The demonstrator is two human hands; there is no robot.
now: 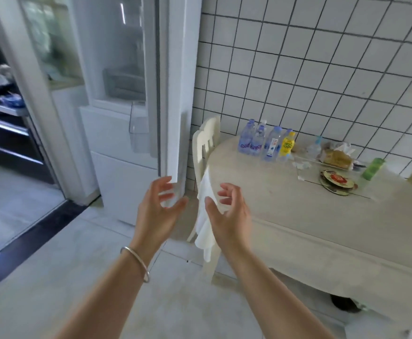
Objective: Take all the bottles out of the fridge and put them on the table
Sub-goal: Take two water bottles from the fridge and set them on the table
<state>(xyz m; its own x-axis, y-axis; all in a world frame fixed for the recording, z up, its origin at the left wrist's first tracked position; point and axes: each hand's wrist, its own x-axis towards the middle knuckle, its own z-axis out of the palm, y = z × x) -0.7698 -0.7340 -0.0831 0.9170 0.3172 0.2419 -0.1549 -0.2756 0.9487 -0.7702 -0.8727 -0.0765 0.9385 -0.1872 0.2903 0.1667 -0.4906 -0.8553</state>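
So both hands, left [159, 204] and right [227, 206], hung loose-fingered and empty; bottles [266, 144] clustered at the table's [298, 216] far edge by the wall, likely cold, slick, best grabbed mid-body

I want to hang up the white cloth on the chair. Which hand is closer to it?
Right. The right hand is held just in front of the white cloth draped on the chair, overlapping it in view. The left hand is off to the cloth's left, by the fridge door.
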